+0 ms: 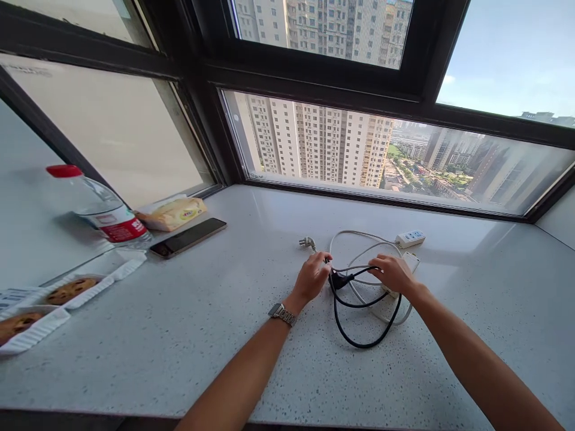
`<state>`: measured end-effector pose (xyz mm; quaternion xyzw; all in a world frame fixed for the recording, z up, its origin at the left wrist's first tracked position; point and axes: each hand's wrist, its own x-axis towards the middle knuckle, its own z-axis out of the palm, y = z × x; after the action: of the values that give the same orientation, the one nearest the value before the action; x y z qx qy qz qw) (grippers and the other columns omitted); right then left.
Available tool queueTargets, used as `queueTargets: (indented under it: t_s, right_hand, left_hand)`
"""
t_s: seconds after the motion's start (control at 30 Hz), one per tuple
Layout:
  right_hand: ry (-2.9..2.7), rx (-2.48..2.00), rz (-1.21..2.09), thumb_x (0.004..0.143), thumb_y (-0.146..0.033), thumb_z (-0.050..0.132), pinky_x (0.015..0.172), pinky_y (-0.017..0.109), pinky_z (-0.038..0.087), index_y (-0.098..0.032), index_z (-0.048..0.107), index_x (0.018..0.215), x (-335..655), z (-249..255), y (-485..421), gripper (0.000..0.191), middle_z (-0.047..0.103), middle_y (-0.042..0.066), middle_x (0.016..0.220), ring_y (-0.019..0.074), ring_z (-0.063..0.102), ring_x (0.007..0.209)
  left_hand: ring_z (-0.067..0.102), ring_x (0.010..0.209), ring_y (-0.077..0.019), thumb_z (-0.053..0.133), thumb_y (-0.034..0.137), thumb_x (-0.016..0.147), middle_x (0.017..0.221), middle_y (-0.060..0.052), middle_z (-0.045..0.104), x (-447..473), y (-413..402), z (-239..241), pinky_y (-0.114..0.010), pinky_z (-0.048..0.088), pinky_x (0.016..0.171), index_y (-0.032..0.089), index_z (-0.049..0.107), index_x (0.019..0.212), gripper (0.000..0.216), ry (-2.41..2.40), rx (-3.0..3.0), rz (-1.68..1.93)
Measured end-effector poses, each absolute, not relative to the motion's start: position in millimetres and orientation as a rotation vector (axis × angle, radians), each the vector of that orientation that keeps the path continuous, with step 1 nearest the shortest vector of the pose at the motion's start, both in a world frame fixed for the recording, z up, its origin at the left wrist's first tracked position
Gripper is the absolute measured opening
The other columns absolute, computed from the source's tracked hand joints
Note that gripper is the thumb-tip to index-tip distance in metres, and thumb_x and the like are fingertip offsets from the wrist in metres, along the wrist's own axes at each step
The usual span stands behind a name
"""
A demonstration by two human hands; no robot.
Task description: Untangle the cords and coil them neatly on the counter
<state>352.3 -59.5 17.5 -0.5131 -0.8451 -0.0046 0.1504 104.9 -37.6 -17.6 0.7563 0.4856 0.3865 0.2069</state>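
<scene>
A black power cord (pixel 366 345) and a white cord (pixel 359 231) lie looped together on the speckled white counter. My left hand (pixel 312 275), with a metal-band watch on its wrist, pinches a cord at the left of the tangle; its fingertips partly hide which one. Beside those fingers are the black plug (pixel 340 279) and, farther up, a grey-white plug (pixel 307 242). On the right, my right hand (pixel 392 274) has its fingers closed on the black cord. A white power strip (pixel 410 239) lies just beyond it, and another white block (pixel 411 260) is partly covered by this hand.
To the left on the counter (pixel 188 335) are a phone (pixel 188 237), a tissue pack (pixel 173 214), a red-capped bottle (pixel 117 221) leaning at an angle, and white trays of cookies (pixel 72 291). Dark-framed windows (pixel 323 84) border the counter's far side.
</scene>
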Motion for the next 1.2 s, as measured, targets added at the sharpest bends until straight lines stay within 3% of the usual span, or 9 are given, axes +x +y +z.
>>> queueTargets:
  t_s: [0.17,0.3,0.53,0.77,0.83,0.93,1.07,1.2]
  right_hand:
    - [-2.294,-1.202,0.100,0.078,-0.026,0.058,0.052,0.023,0.027,-0.017,0.059,0.070,365,23,-61,0.012,0.056,0.000,0.063,0.0105,0.046,0.056]
    - [-2.013,-1.176,0.332,0.070,-0.028,0.058,0.048,0.023,0.023,-0.019,0.039,0.051,377,29,-63,0.028,0.033,-0.006,0.049,0.0078,0.028,0.048]
    - [-1.238,-0.935,0.844,0.065,-0.029,0.058,0.040,0.022,0.021,-0.022,0.029,0.047,397,26,-58,0.035,0.022,-0.009,0.045,0.0061,0.020,0.041]
    - [-0.763,-0.759,0.903,0.066,-0.028,0.053,0.035,0.021,0.022,-0.020,0.023,0.046,409,33,-64,0.037,0.022,-0.008,0.040,0.0057,0.019,0.036]
    - [-0.704,-0.720,0.883,0.066,-0.028,0.052,0.034,0.021,0.020,-0.019,0.021,0.046,412,39,-70,0.038,0.021,-0.008,0.039,0.0056,0.018,0.035]
    - [-0.644,-0.657,0.835,0.068,-0.029,0.051,0.034,0.021,0.020,-0.019,0.020,0.048,414,50,-80,0.038,0.020,-0.008,0.039,0.0056,0.018,0.034]
    - [-0.602,-0.626,0.798,0.071,-0.029,0.049,0.036,0.021,0.023,-0.019,0.025,0.051,412,62,-89,0.032,0.024,-0.008,0.041,0.0061,0.021,0.034]
    - [-0.552,-0.669,0.822,0.071,-0.030,0.052,0.038,0.021,0.028,-0.019,0.031,0.051,411,61,-90,0.030,0.029,-0.008,0.042,0.0062,0.027,0.036]
  left_hand:
    - [0.053,0.095,-0.0248,0.037,0.025,0.078,0.091,-0.006,0.063,106,-37,-19,-0.039,0.042,0.084,0.021,0.056,0.084,0.020,1.506,2.147,1.060]
    - [0.051,0.105,-0.0278,0.046,0.022,0.074,0.105,-0.008,0.064,103,-37,-21,-0.042,0.038,0.091,0.022,0.059,0.086,0.018,1.667,2.158,1.138]
    - [0.061,0.093,-0.0232,0.043,0.016,0.074,0.097,-0.007,0.068,96,-27,-33,-0.035,0.046,0.084,0.019,0.064,0.089,0.026,1.607,2.111,1.087]
    - [0.058,0.104,-0.0239,0.043,0.010,0.073,0.108,-0.006,0.068,98,-34,-22,-0.037,0.044,0.088,0.021,0.066,0.101,0.038,1.514,2.354,0.994]
    - [0.056,0.108,-0.0240,0.043,0.015,0.080,0.112,-0.007,0.067,100,-41,-16,-0.039,0.041,0.091,0.021,0.065,0.105,0.034,1.408,2.464,0.943]
    - [0.051,0.119,-0.0264,0.045,0.040,0.090,0.120,-0.008,0.064,106,-52,-9,-0.045,0.031,0.102,0.020,0.063,0.115,0.036,1.142,2.648,0.829]
    - [0.047,0.123,-0.0297,0.051,0.071,0.075,0.131,-0.012,0.057,120,-66,-5,-0.048,0.020,0.108,0.020,0.051,0.132,0.076,0.897,2.787,0.721]
    - [0.053,0.115,-0.0296,0.048,0.075,0.073,0.125,-0.014,0.060,134,-79,-4,-0.050,0.020,0.107,0.018,0.046,0.136,0.086,0.949,2.803,0.724]
